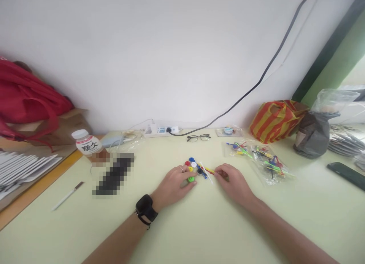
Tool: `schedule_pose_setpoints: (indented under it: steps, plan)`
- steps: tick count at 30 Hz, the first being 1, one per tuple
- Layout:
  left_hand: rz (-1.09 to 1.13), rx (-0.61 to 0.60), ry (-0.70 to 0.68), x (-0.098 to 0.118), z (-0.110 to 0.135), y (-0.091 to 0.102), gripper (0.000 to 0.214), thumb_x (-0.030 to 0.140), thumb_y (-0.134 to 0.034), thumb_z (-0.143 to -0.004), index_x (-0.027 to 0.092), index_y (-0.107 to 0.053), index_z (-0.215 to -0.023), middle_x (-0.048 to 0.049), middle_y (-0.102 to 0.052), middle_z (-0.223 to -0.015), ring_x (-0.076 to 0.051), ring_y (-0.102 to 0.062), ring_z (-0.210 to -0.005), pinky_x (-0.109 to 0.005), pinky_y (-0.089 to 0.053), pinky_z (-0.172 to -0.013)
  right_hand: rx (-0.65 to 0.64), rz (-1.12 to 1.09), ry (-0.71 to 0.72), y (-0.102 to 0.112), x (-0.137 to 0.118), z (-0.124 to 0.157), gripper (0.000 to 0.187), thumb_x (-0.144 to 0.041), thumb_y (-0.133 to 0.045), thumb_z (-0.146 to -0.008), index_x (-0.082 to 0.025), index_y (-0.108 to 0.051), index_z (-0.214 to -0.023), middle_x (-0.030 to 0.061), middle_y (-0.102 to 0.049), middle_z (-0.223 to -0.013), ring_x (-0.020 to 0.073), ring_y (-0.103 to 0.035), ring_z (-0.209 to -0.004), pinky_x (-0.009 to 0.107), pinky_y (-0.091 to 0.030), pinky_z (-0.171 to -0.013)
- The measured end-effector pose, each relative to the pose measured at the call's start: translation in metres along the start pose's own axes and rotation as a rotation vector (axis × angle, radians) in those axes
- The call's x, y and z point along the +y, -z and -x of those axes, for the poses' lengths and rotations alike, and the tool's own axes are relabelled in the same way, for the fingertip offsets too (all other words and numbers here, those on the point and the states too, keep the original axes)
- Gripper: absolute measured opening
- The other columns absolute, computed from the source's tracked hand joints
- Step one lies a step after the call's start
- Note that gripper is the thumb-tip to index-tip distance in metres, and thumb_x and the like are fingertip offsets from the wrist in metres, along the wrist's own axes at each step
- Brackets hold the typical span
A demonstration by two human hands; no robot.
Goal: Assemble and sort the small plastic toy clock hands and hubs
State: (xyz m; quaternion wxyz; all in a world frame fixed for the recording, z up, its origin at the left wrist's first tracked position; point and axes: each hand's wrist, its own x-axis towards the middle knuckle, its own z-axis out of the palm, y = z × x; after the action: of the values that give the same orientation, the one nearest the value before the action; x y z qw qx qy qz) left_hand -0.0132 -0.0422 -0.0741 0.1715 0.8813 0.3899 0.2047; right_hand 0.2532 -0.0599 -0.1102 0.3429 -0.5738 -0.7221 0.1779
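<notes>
A small cluster of coloured plastic discs (192, 163) and thin sticks (205, 171) lies on the pale table (199, 226) in front of me. My left hand (173, 185), with a black watch on the wrist and a ring, rests palm down with curled fingers touching a green disc (191, 178). My right hand (234, 182) lies just right of the cluster, its fingertips pinched on the end of a yellow stick (210, 170).
Clear bags of coloured stick-and-disc pieces (264, 161) lie to the right. Glasses (199, 137) and a power strip (159, 131) sit by the wall. A bottle (87, 144), a pen (68, 195), a striped bag (275, 119) and a phone (346, 174) are around.
</notes>
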Motion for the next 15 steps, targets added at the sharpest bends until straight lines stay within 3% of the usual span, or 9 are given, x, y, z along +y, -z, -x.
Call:
schedule_pose_setpoints:
  steps: [5,10,15]
  plan:
    - [0.082,0.027,0.016,0.004,0.0,-0.001,0.023,0.04,-0.059,-0.1,0.025,-0.073,-0.109,-0.0065,-0.07,-0.108,-0.025,-0.063,-0.107,-0.038,-0.049,-0.099,0.014,-0.063,-0.05,-0.003,0.004,0.0,0.02,-0.036,-0.053,-0.096,-0.024,-0.068,-0.092,0.0045,-0.069,-0.081,0.0217,-0.062,-0.071,0.034,-0.049,-0.065]
    - [0.298,-0.005,0.027,0.015,0.003,-0.007,0.026,0.041,-0.058,-0.1,0.027,-0.072,-0.118,-0.0043,-0.072,-0.115,-0.02,-0.065,-0.093,-0.033,-0.051,-0.092,0.089,-0.059,-0.058,0.0,0.008,-0.001,0.022,-0.032,-0.052,-0.094,-0.023,-0.062,-0.111,0.0029,-0.067,-0.083,0.0197,-0.06,-0.066,0.034,-0.05,-0.064]
    - [0.471,0.053,0.117,0.01,0.0,-0.013,0.028,0.039,-0.072,-0.09,0.021,-0.075,-0.111,-0.0042,-0.069,-0.095,-0.016,-0.058,-0.075,-0.029,-0.05,-0.073,0.032,0.054,0.02,0.006,0.002,0.0,0.012,-0.03,-0.056,-0.089,-0.024,-0.065,-0.084,0.0049,-0.068,-0.09,0.0214,-0.065,-0.081,0.034,-0.049,-0.072]
